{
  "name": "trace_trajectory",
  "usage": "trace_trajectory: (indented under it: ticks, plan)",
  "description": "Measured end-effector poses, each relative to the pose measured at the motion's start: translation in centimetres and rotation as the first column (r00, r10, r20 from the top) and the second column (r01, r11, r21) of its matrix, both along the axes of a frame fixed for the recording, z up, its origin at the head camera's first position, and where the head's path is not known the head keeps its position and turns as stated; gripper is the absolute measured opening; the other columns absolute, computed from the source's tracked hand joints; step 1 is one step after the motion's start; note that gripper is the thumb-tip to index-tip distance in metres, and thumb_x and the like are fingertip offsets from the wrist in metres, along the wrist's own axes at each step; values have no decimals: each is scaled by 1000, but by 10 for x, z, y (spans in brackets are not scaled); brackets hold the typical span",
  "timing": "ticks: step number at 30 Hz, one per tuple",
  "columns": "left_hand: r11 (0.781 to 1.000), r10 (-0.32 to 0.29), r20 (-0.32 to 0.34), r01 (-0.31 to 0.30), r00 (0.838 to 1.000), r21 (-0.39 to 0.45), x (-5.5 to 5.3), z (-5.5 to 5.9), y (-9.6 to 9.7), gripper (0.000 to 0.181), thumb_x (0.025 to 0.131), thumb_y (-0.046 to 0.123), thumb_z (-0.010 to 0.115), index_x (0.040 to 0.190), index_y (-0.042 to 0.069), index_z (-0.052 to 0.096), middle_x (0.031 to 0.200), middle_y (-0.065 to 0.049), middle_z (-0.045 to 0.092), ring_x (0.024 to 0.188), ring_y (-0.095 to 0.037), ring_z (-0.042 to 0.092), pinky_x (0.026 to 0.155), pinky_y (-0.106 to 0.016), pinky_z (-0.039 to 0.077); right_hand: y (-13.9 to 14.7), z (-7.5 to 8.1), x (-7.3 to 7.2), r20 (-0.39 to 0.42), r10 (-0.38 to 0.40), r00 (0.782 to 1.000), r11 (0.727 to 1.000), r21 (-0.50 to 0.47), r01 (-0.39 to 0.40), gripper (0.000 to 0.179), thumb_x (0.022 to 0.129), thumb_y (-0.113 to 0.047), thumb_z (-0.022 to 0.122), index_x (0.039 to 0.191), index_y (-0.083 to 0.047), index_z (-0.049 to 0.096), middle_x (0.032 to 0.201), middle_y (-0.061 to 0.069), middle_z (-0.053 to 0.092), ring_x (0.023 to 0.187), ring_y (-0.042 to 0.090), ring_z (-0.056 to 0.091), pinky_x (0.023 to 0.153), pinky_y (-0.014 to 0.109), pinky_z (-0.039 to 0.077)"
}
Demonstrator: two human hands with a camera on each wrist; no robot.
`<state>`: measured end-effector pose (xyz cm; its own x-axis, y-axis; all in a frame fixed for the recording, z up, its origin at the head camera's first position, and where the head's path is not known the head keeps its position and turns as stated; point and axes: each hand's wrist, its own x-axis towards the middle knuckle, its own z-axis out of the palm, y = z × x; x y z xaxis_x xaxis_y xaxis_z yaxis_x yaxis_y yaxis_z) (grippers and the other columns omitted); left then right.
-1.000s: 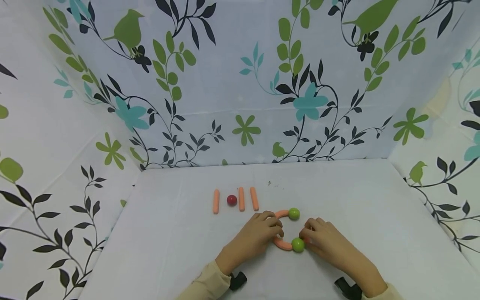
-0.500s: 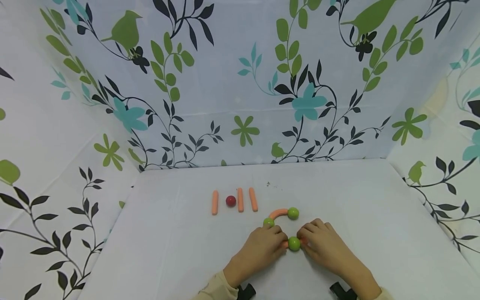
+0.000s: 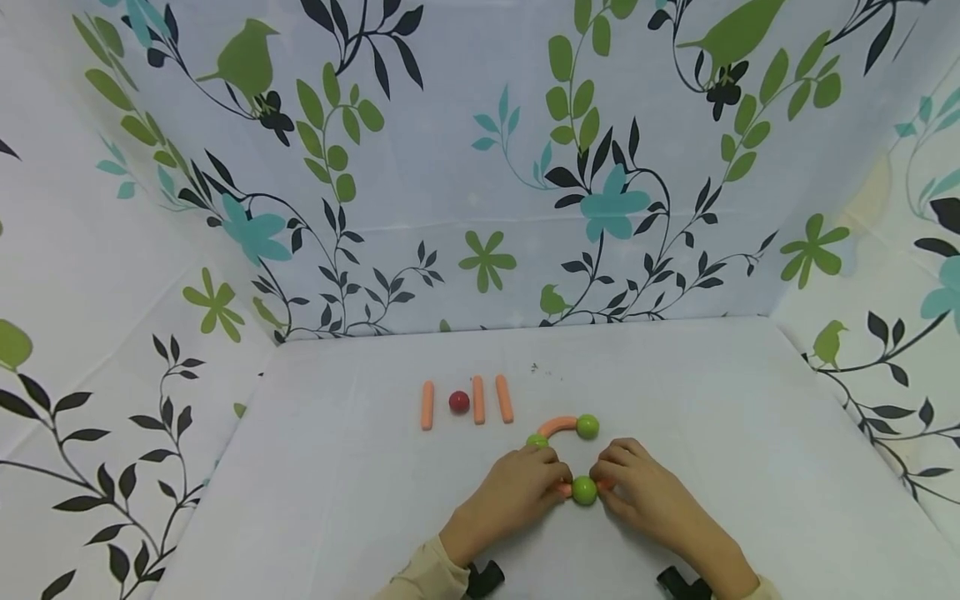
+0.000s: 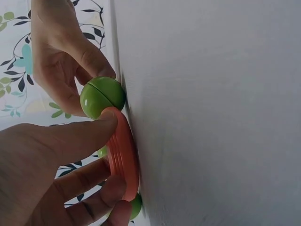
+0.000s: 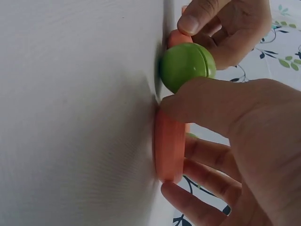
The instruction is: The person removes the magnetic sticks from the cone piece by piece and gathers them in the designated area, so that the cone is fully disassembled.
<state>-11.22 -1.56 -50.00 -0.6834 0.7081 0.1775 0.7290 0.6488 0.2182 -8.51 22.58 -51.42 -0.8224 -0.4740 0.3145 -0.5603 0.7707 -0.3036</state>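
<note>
A grooved green ball (image 3: 584, 490) sat on the worktop (image 3: 337, 475) between two hands, the left hand (image 3: 521, 483) at its 9 o'clock and the right hand (image 3: 637, 483) at its 3 o'clock. The left hand's grip was closed on a curved orange stick (image 4: 124, 157), thumb on one side and fingers on the other, with the stick's near end against the ball. The right hand's grip was closed on a second orange stick (image 5: 169, 148), pinched between thumb and fingers; the thumb covered the end by the ball, so contact there could not be told.

From the ball, a second green ball (image 3: 537, 440) lay between 10 and 11 o'clock, partly behind the left hand's fingers. An upper curved orange stick (image 3: 557, 426) ran from it toward a third green ball (image 3: 588, 427) at 12 o'clock. Farther off, around 10 o'clock, a red ball (image 3: 459, 402) lay between a straight orange stick (image 3: 427, 406) on its 9 o'clock side and two more straight orange sticks (image 3: 478, 400) on its 3 o'clock side. Beyond the worktop's 12 o'clock edge hung a cloth (image 3: 420, 200) printed with leaves, birds and flowers.
</note>
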Motion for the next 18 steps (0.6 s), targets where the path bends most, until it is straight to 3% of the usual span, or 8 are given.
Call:
trace_trajectory:
  ticks: [8,18]
  plan:
    - [1000,-3,43,4,999,-14,0,7,-4,14,96,35,76,106,27,78,100,13,69,94,-4,61,74,-17,48,3,-1,-1,-12,19,1000,999,-37,-20,24,85,-9,85,96,-25,70,111,-10,65,116,18,57,93,39,57]
    - [1000,-6,79,9,997,-28,0,11,-10,11,95,34,76,104,28,78,95,13,64,85,-2,55,72,-16,45,9,3,-7,16,-87,996,996,-31,87,18,85,-8,85,95,-22,78,120,4,67,121,28,59,94,46,58]
